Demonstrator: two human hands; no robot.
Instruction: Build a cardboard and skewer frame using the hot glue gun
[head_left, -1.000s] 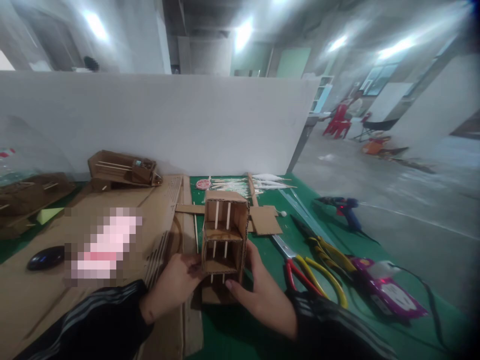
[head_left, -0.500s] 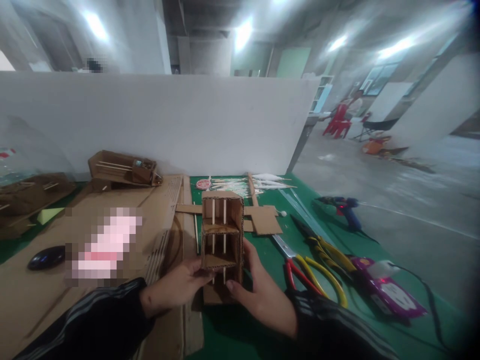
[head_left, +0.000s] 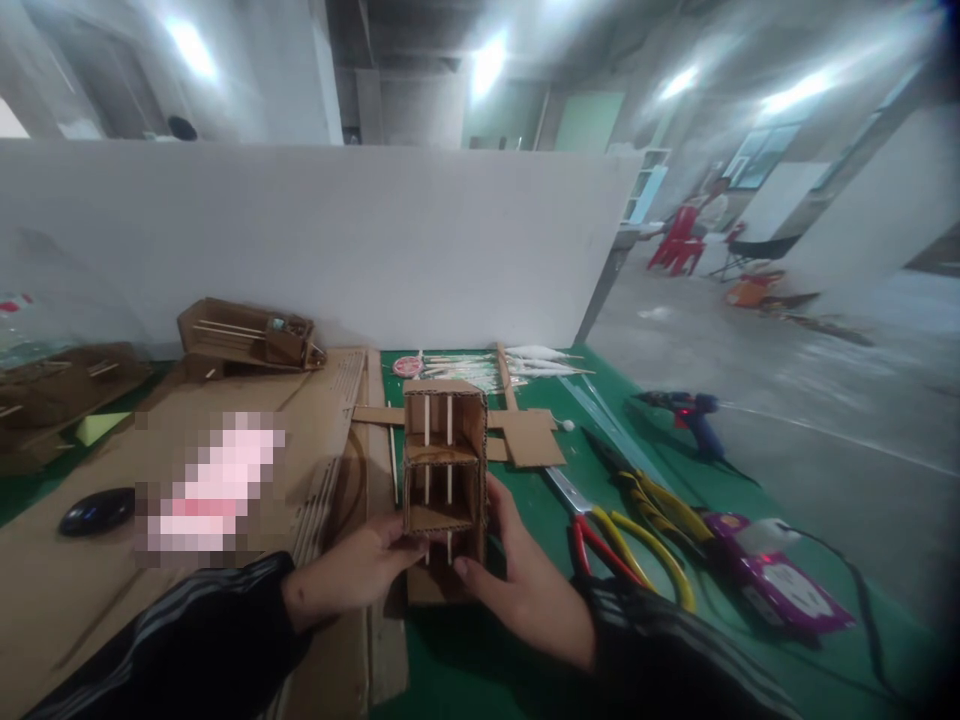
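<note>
My left hand [head_left: 349, 577] and right hand [head_left: 529, 590] grip the three-tiered cardboard box [head_left: 439, 514]; the glue gun [head_left: 694, 413] lies at its two o'clock.

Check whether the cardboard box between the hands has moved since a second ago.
Yes, slightly left: the upper part of the cardboard box now sits farther from the flat cardboard square lying to its right.

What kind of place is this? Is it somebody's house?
It looks more like a craft workshop. Scissors and pliers lie on a green table, there's a cardboard box with thin sticks, and beyond is a bare grey floor.
</note>
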